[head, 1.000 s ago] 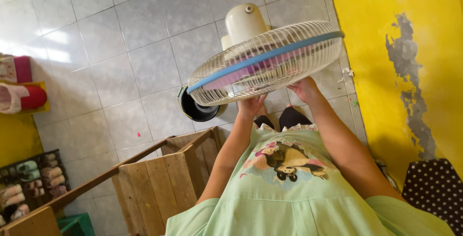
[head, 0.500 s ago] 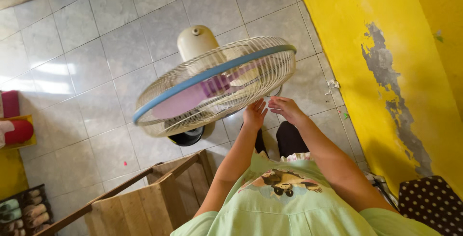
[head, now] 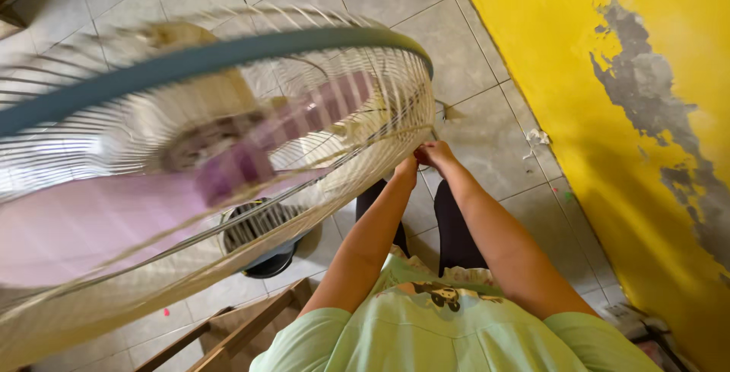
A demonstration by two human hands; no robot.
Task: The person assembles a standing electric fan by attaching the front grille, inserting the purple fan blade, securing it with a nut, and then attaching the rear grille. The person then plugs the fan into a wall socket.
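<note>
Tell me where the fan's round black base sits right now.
In the head view the black base sits on the tiled floor low and left of centre, seen through the fan's wire guard, just left of the person's legs and above the wooden frame.

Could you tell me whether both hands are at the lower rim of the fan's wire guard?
Yes, the left hand and right hand meet at the fan guard rim.

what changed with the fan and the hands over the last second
The fan head has swung up and toward the camera, now filling the left of the view and blurred. Both hands followed to its lower right rim: the left hand and right hand meet at the wire guard, apparently gripping it. The yellow wall and tiled floor are unchanged.
</note>
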